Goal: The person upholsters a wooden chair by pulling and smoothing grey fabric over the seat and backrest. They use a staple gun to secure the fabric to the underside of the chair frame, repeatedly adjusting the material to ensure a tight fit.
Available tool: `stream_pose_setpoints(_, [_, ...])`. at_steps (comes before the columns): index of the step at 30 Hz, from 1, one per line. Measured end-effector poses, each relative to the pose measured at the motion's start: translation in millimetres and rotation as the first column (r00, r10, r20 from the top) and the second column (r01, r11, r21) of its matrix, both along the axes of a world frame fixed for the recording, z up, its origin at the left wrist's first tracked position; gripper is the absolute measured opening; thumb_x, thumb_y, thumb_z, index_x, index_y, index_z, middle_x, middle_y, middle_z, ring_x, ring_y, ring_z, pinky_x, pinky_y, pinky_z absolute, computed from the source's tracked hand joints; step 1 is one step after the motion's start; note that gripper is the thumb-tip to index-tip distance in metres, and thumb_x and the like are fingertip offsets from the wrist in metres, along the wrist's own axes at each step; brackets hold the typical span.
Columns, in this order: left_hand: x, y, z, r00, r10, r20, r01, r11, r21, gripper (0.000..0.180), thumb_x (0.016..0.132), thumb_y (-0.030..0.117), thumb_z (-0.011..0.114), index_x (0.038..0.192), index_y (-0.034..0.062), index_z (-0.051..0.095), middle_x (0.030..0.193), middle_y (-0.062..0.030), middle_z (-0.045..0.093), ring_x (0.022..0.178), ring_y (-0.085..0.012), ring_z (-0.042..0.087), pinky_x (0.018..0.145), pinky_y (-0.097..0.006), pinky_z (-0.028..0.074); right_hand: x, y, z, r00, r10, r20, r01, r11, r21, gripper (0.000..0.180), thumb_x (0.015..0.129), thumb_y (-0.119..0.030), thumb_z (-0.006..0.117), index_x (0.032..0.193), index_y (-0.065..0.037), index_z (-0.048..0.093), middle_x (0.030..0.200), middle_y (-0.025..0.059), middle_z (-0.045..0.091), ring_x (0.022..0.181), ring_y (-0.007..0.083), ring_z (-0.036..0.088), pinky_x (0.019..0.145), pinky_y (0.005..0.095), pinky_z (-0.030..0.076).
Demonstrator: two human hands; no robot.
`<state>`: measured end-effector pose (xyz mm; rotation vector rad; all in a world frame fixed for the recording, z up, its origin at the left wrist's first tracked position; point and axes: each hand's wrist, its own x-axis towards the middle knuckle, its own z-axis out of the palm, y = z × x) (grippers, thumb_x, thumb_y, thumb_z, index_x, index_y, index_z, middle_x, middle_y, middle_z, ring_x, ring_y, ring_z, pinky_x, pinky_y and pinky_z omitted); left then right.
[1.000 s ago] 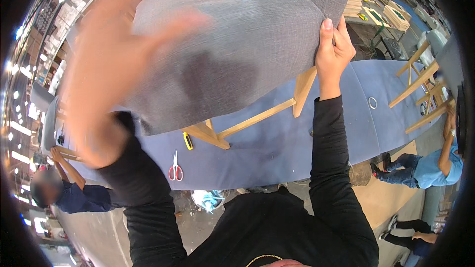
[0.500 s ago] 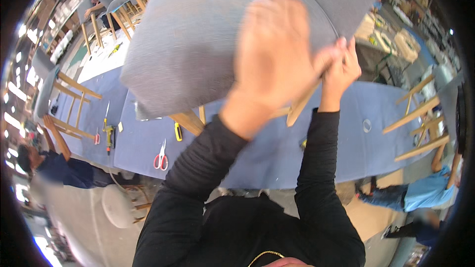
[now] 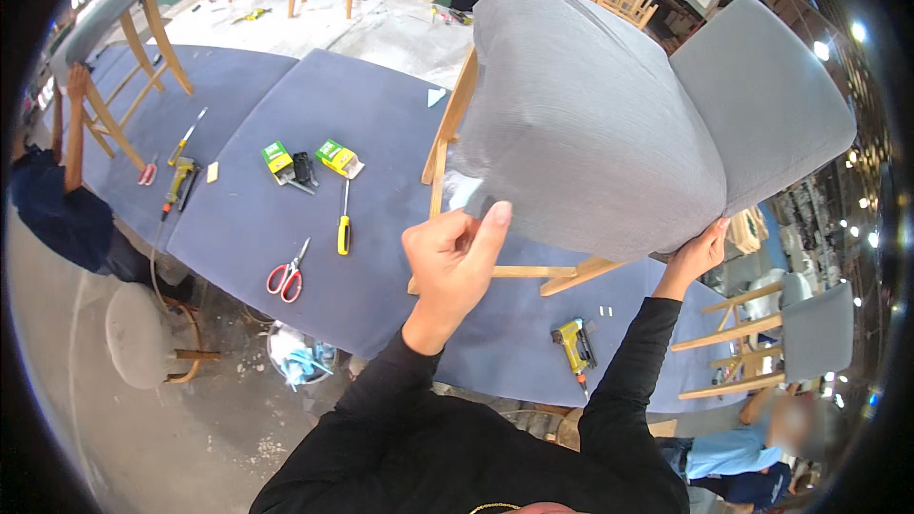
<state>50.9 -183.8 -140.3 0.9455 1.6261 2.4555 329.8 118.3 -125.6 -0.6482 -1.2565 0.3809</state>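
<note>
A: Where is the grey upholstered chair (image 3: 590, 133) compared with each hand?

B: It stands tilted on the blue tabletop (image 3: 286, 228), above and between them. The left hand (image 3: 455, 262) is at its lower front edge, just left of the seat. The right hand (image 3: 697, 255) is under the lower right corner of the seat.

A: How are the hands posed?

B: The left arm, in a black sleeve, reaches up from below. Its fingers are curled, with the thumb raised against the fabric edge, pinching a small fold of grey cloth. The right arm stretches further up, and its fingers hook around the seat's rim, gripping it.

A: What else lies near?

B: Left of the left hand are red-handled scissors (image 3: 288, 275) and a yellow-handled screwdriver (image 3: 344, 228), both well apart from it. Below the right hand, near the tabletop's near edge, lies a yellow staple gun (image 3: 574, 345). Another grey chair (image 3: 762, 105) stands just beyond the first, above the right hand.
</note>
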Motion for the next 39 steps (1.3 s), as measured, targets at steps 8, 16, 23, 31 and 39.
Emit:
stream_pose_setpoints(8, [-17.9, 19.8, -7.9, 0.973, 0.128, -0.191, -0.089, 0.976, 0.200, 0.042, 0.087, 0.006, 0.077, 0.058, 0.0058, 0.046, 0.053, -0.0039, 0.038, 0.049, -0.0214, 0.034, 0.053, -0.037, 0.025, 7.1, -7.5, 9.1, 0.995, -0.092, 0.039, 0.096, 0.990, -0.101, 0.061, 0.108, -0.047, 0.050, 0.116, 0.011, 0.065, 0.110, 0.0131, 0.069, 0.096, 0.0176, 0.061, 0.087, 0.0333, 0.050])
stream_pose_setpoints(16, [-37.0, 34.0, -31.2, 0.891, 0.260, -0.371, -0.166, 0.949, 0.267, 0.032, 0.080, 0.011, 0.080, 0.060, 0.0112, 0.054, 0.058, -0.0003, 0.045, 0.056, -0.0201, 0.039, 0.070, -0.039, 0.027, -15.3, -24.1, 11.2, 0.998, -0.036, 0.049, 0.041, 0.994, -0.101, 0.061, 0.107, -0.051, 0.049, 0.105, 0.007, 0.065, 0.099, 0.0088, 0.067, 0.092, 0.0150, 0.061, 0.081, 0.0322, 0.051])
stream_pose_setpoints(23, [-40.5, 38.7, -38.4, 0.915, 0.186, -0.359, -0.081, 0.954, 0.289, 0.027, 0.079, 0.005, 0.079, 0.063, 0.0069, 0.057, 0.059, -0.0023, 0.047, 0.056, -0.0215, 0.038, 0.059, -0.037, 0.030, -13.3, -16.2, 7.5, 0.996, -0.033, 0.084, 0.035, 0.999, -0.025, 0.059, 0.108, -0.051, 0.049, 0.103, 0.006, 0.065, 0.094, 0.0064, 0.066, 0.085, 0.0131, 0.060, 0.078, 0.0296, 0.050])
stream_pose_setpoints(31, [-33.5, 35.5, -35.3, 0.933, 0.121, -0.339, -0.042, 0.972, 0.232, 0.026, 0.083, 0.000, 0.074, 0.064, 0.0030, 0.057, 0.059, -0.0048, 0.048, 0.053, -0.0217, 0.040, 0.049, -0.034, 0.029, 4.4, 4.5, -1.5, 0.994, -0.082, 0.070, 0.082, 0.997, 0.006, 0.057, 0.109, -0.049, 0.048, 0.100, 0.005, 0.066, 0.089, 0.0034, 0.065, 0.081, 0.0101, 0.056, 0.075, 0.0269, 0.047])
stream_pose_setpoints(39, [-31.2, 24.6, -21.6, 0.914, 0.125, -0.386, -0.095, 0.991, 0.096, 0.032, 0.090, 0.001, 0.068, 0.063, 0.0015, 0.052, 0.058, -0.0061, 0.047, 0.051, -0.0205, 0.040, 0.049, -0.034, 0.028, -1.9, 14.8, -4.1, 0.974, -0.221, 0.054, 0.211, 0.966, 0.149, 0.047, 0.110, -0.035, 0.050, 0.111, 0.009, 0.066, 0.099, 0.0055, 0.068, 0.086, 0.0082, 0.057, 0.079, 0.0256, 0.047])
